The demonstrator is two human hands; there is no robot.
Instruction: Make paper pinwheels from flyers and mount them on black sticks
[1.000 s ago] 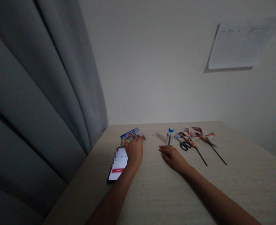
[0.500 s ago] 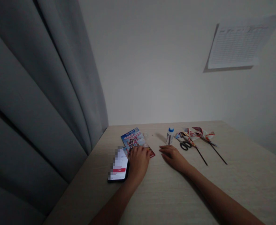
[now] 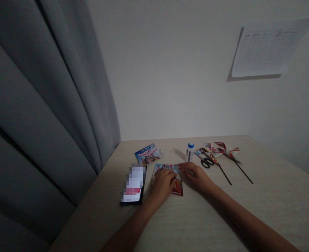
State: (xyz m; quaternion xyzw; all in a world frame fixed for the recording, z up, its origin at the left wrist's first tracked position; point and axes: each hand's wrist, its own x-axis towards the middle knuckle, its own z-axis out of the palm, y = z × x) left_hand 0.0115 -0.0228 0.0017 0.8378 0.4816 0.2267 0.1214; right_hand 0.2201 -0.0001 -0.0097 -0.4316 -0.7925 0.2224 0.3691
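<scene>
Two bare forearms, the left forearm (image 3: 129,224) and the right forearm (image 3: 245,217), reach forward from the bottom of the view onto a pale, fine-grained wooden bench (image 3: 259,217). The left hand (image 3: 163,185) and the right hand (image 3: 196,176) lie close together, both partly open with curved fingers. The left rests on top of a small glossy printed paper sheet (image 3: 171,176), with red at its near end and a multicoloured picture at its far end, while the right reaches its right edge from the side. Neither hand is lifted or clearly closed, and whether the fingertips are pinching the sheet is impossible to tell. The sheet lies flat on the bench between them, and it is probably light, thin and slippery, so it would likely bend easily and slide under the palm; its edges look like the surest place to take hold. Just left of the left hand lies a black smartphone (image 3: 132,183) with a lit screen, blurred out and showing a red band. Farther back are a blue printed paper card (image 3: 145,154), an upright white glue bottle with a blue cap (image 3: 189,152), and black-handled scissors (image 3: 207,162). Beyond the scissors lies a crumpled bunch of red-and-white printed paper (image 3: 220,148), with two thin black sticks (image 3: 238,170) running from it. A grey pleated curtain (image 3: 41,112) hangs down the left side, and a ruled white paper chart (image 3: 265,49) is fixed to the pale wall (image 3: 170,77).
</scene>
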